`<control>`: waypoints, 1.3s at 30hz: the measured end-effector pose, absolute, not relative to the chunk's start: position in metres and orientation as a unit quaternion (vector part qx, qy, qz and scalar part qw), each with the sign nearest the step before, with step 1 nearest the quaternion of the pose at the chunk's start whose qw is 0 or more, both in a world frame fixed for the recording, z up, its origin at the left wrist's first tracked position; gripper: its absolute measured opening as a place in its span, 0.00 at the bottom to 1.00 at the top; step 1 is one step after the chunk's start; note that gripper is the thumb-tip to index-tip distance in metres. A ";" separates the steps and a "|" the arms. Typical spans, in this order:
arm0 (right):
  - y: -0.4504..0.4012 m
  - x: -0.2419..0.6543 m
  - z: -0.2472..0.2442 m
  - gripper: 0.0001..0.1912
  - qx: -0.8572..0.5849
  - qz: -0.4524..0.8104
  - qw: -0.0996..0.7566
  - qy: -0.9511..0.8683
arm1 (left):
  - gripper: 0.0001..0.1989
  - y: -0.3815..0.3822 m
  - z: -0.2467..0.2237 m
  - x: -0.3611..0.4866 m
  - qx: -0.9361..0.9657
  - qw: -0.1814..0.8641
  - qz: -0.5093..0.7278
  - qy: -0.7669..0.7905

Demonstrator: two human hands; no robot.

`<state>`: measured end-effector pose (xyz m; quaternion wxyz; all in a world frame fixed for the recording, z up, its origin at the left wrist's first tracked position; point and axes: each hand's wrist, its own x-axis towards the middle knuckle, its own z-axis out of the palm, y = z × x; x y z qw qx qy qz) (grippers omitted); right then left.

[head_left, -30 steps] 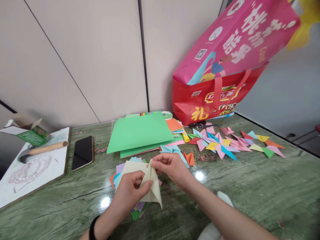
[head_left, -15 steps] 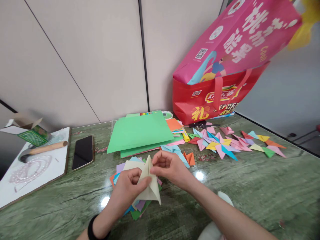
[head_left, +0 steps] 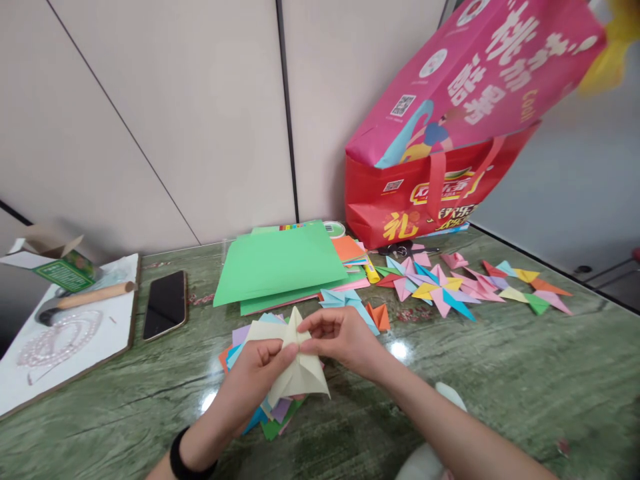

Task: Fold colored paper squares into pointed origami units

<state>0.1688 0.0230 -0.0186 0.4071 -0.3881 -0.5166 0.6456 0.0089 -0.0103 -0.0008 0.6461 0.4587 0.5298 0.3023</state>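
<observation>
Cream paper [head_left: 301, 381] pinched in both hands

Head view: the cream paper, creased and partly folded to a point at the top, is held over a fanned stack of coloured sheets [head_left: 273, 428] on the green table [head_left: 150, 400]. Its left part is gripped by the left hand [head_left: 253, 375], thumb laid across the front; a black band [head_left: 181, 460] is worn on that wrist. The right edge is pinched by the right hand [head_left: 345, 340], thumb and fingertips near the centre crease.

Behind the hands, large green sheets [head_left: 280, 260] are piled. Just beyond the right hand, a light-blue folded paper [head_left: 353, 303] and an orange folded piece [head_left: 379, 317] are seen. Farther right, many-coloured folded pieces [head_left: 443, 300] are spread in front of a red bag [head_left: 367, 207], above which a pink bag [head_left: 400, 130] is tilted. At left, a phone [head_left: 165, 305] is laid beside a white board [head_left: 113, 340], on which a wooden-handled tool [head_left: 100, 295] and a beaded strand [head_left: 37, 353] are placed.
</observation>
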 end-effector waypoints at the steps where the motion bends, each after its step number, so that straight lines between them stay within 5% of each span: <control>1: 0.023 0.169 -0.019 0.13 -0.388 0.646 0.408 -0.516 | 0.20 -0.010 -0.001 0.009 0.459 0.647 0.302 0.529; 39: 0.018 0.169 -0.018 0.06 -0.371 0.565 0.431 -0.598 | 0.18 -0.008 -0.003 0.007 0.478 0.634 0.301 0.528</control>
